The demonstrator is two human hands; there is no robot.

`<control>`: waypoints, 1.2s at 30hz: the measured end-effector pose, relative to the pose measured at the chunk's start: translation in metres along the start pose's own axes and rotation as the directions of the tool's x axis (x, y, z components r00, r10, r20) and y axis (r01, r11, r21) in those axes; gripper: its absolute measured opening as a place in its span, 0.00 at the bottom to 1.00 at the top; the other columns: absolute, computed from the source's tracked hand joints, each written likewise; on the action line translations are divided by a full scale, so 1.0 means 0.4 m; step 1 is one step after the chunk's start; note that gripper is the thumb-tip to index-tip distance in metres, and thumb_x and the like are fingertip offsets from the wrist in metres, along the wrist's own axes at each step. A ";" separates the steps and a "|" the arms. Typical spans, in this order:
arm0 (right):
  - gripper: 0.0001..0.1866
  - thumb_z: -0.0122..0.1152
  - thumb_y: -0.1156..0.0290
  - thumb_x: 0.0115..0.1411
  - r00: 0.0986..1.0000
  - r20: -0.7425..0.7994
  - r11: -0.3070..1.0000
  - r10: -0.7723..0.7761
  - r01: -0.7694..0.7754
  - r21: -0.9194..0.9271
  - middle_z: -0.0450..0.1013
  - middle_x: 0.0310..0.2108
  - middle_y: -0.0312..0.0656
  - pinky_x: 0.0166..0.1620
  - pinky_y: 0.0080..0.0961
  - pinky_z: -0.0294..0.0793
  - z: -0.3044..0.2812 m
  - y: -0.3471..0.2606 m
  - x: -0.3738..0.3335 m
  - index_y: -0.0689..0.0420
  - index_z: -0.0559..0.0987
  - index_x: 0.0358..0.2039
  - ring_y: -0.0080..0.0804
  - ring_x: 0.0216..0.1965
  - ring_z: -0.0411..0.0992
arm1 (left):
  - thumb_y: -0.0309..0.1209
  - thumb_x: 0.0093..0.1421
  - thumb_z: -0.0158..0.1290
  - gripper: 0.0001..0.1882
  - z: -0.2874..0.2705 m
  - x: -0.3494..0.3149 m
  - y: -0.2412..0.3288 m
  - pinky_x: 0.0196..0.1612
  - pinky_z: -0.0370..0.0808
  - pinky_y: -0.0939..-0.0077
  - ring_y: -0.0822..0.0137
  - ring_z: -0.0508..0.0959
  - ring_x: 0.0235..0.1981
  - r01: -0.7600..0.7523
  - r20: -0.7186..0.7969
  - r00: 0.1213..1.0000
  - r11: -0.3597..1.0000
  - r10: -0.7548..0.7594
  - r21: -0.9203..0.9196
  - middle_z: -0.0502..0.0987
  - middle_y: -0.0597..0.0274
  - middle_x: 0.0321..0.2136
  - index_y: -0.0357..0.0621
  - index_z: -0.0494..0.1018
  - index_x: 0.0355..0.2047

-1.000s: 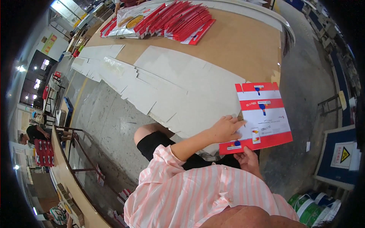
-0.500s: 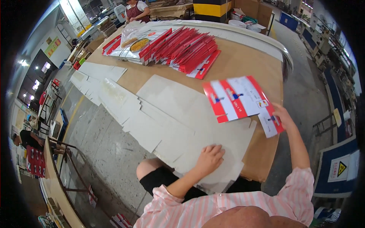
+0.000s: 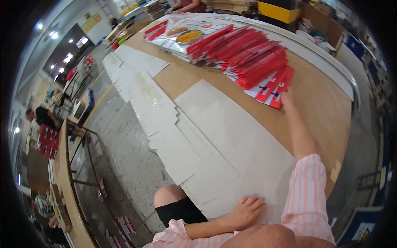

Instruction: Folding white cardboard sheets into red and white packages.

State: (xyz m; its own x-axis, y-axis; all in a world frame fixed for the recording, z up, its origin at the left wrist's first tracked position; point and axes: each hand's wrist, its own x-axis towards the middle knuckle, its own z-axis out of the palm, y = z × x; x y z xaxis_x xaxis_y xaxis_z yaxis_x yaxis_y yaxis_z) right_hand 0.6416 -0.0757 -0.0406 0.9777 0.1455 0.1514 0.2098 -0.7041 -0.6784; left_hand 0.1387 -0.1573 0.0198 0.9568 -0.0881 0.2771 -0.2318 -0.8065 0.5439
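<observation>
A hand could pass low over the flat grey-white sheets, and along the bare brown tabletop to the right of the right forearm. The heaped red-and-white cardboard pieces block the far middle, with the right hand at their near right corner. The left hand takes up room on the near sheets.

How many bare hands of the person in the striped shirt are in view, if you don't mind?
2: left hand on the white cardboard sheets; right hand at the fanned red-and-white carton pile.
</observation>
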 end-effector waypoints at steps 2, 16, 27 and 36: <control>0.25 0.55 0.67 0.54 0.994 -0.071 0.995 -0.089 0.092 0.040 0.76 0.43 0.51 0.43 0.36 0.76 0.042 -0.024 0.008 0.55 0.71 0.54 0.43 0.42 0.76 | 0.34 0.50 0.55 0.24 -0.005 0.017 0.003 0.49 0.65 0.65 0.62 0.67 0.51 0.009 0.026 1.000 1.000 -0.009 0.006 0.67 0.61 0.53 0.45 0.69 0.50; 0.22 0.66 0.63 0.51 0.577 0.737 0.935 -0.351 0.261 0.241 0.74 0.35 0.41 0.39 0.29 0.74 -0.639 0.072 -1.007 0.56 0.76 0.46 0.31 0.37 0.73 | 0.25 0.56 0.54 0.19 -0.130 -0.062 0.026 0.38 0.72 0.65 0.54 0.73 0.36 -0.045 -0.409 0.905 0.931 -0.115 -0.361 0.74 0.53 0.36 0.40 0.69 0.49; 0.33 0.68 0.69 0.37 0.133 0.685 0.438 -0.717 0.850 0.293 0.67 0.52 0.42 0.58 0.47 0.58 -0.664 0.070 -1.186 0.49 0.75 0.49 0.46 0.57 0.60 | 0.21 0.55 0.52 0.13 -0.150 -0.174 0.096 0.33 0.73 0.67 0.55 0.76 0.32 -0.085 -0.553 0.814 0.907 -0.176 -0.413 0.75 0.55 0.31 0.40 0.73 0.43; 0.16 0.55 0.63 0.61 0.767 0.406 0.833 -0.497 0.290 0.471 0.74 0.40 0.48 0.54 0.43 0.64 -0.798 0.135 -1.084 0.63 0.77 0.42 0.46 0.44 0.69 | 0.25 0.54 0.54 0.22 -0.212 -0.195 0.186 0.49 0.70 0.61 0.49 0.73 0.48 -0.270 -0.751 0.648 0.961 0.129 -0.067 0.74 0.50 0.45 0.34 0.69 0.50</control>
State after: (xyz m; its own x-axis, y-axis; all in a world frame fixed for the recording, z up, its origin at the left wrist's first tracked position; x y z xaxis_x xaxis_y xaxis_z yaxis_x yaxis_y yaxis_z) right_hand 0.2265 -0.3988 0.0867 0.6491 0.7434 0.1616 0.4623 -0.2168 -0.8598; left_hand 0.0319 -0.1607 0.1060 0.4576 0.2776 0.8447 -0.4923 -0.7120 0.5007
